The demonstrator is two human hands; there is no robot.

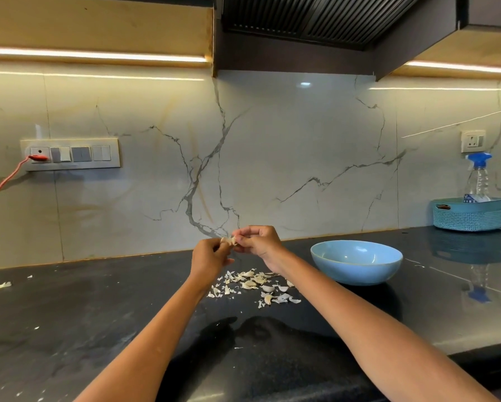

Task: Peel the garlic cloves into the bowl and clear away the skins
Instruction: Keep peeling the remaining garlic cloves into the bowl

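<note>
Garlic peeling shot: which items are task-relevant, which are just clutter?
In the job:
garlic clove, pinched between left hand and right hand
blue bowl
pile of skins and cloves on the counter

Lying about:
teal basket
spray bottle standing in it
orange cable plugged into the wall switch panel

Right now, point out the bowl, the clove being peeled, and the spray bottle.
bowl (356, 274): head view, on its outer front wall.
clove (231, 241): head view, on the bit showing between both hands' fingertips.
spray bottle (479, 178): head view, on its clear body.
</note>
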